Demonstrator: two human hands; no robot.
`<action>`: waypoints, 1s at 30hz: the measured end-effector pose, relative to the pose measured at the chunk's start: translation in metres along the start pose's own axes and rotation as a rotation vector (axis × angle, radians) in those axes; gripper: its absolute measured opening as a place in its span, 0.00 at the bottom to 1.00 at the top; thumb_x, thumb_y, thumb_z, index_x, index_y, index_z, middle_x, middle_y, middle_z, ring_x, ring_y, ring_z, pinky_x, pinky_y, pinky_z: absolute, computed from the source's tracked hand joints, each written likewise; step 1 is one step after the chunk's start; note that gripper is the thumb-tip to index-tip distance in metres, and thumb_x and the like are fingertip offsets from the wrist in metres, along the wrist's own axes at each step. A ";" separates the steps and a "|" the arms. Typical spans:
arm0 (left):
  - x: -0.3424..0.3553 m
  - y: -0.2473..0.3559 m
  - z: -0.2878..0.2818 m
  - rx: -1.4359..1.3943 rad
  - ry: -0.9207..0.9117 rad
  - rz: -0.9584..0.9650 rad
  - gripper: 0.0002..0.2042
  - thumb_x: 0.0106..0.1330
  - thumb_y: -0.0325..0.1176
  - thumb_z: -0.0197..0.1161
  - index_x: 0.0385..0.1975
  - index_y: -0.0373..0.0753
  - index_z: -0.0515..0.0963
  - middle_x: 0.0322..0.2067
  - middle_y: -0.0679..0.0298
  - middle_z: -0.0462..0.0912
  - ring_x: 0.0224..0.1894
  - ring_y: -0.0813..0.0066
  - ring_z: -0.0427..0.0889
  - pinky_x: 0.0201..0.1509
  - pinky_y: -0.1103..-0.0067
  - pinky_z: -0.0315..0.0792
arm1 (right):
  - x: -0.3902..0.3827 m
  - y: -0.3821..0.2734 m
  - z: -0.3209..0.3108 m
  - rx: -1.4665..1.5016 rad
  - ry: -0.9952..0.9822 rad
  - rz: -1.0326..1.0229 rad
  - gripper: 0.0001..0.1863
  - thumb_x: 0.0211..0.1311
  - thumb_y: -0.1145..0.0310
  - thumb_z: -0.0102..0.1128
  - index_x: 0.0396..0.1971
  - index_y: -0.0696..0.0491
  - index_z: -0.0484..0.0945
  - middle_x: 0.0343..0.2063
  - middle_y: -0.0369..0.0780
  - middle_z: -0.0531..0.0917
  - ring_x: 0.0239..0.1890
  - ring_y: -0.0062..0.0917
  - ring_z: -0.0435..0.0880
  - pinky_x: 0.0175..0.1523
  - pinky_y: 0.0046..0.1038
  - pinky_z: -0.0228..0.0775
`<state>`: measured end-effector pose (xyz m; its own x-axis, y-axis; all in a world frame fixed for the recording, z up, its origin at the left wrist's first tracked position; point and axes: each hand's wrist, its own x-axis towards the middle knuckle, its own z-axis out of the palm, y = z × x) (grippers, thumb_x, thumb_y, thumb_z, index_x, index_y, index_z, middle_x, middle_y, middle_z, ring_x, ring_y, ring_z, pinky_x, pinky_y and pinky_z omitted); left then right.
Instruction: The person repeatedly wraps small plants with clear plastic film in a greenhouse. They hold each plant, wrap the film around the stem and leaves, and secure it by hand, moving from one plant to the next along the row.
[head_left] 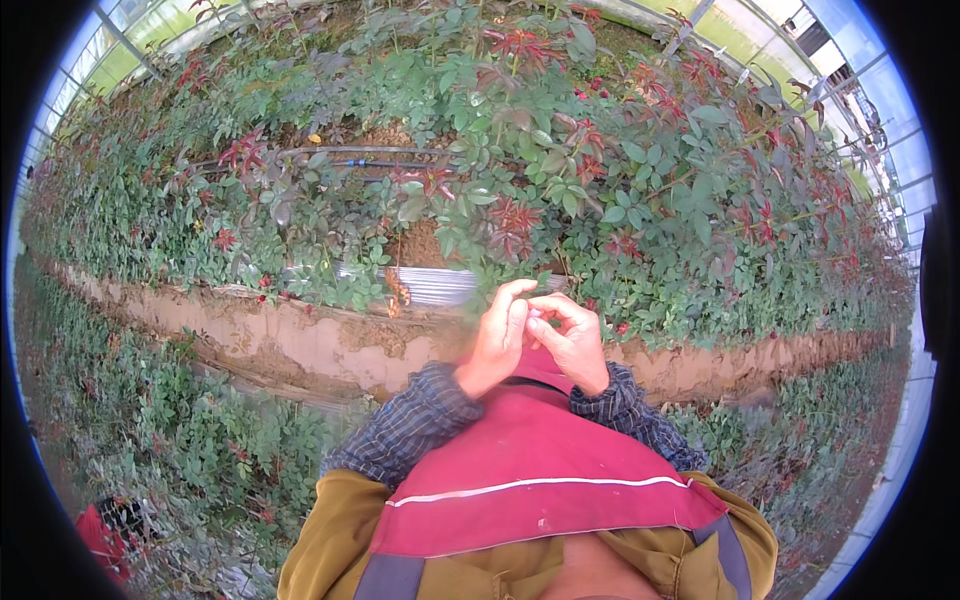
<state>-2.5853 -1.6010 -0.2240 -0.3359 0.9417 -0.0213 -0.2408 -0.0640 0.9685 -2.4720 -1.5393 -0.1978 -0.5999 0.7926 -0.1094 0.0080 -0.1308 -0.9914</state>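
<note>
Left hand (pixel 497 340) now, over the apron's (pixel 535 455) far end, half-curled, its grip I can't tell; next, a small pink thing (pixel 534 314) between both hands' fingertips, too tiny to read its long axis; then the right hand (pixel 568 338), the nearer, thumb and forefinger seemingly pinching it above the apron.

Brown soil (pixel 421 243) bears leafy plants (pixel 640 205); a dark hose (pixel 408 164) runs along it.
</note>
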 end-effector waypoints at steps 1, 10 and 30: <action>-0.002 0.001 0.000 0.077 0.000 0.044 0.13 0.73 0.34 0.42 0.52 0.36 0.65 0.28 0.68 0.73 0.26 0.86 0.69 0.28 0.87 0.66 | -0.001 0.003 0.001 -0.001 -0.002 0.000 0.10 0.59 0.80 0.55 0.42 0.60 0.76 0.32 0.35 0.77 0.28 0.15 0.77 0.30 0.17 0.74; -0.043 -0.017 -0.011 0.126 0.195 -0.074 0.06 0.71 0.31 0.49 0.38 0.36 0.72 0.20 0.69 0.73 0.20 0.89 0.67 0.22 0.91 0.59 | 0.009 0.020 0.001 0.070 -0.174 -0.032 0.09 0.61 0.75 0.56 0.40 0.61 0.76 0.31 0.36 0.77 0.28 0.16 0.77 0.32 0.19 0.72; -0.065 0.046 -0.030 -0.044 0.208 -0.111 0.11 0.67 0.34 0.56 0.44 0.37 0.75 0.23 0.76 0.72 0.24 0.91 0.66 0.27 0.89 0.62 | -0.010 0.011 0.032 0.163 -0.356 0.013 0.13 0.67 0.68 0.48 0.23 0.58 0.70 0.20 0.34 0.72 0.18 0.14 0.71 0.22 0.17 0.63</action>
<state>-2.6018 -1.6746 -0.1855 -0.4844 0.8556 -0.1822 -0.3245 0.0177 0.9457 -2.4916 -1.5677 -0.2055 -0.8406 0.5382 -0.0615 -0.0929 -0.2551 -0.9624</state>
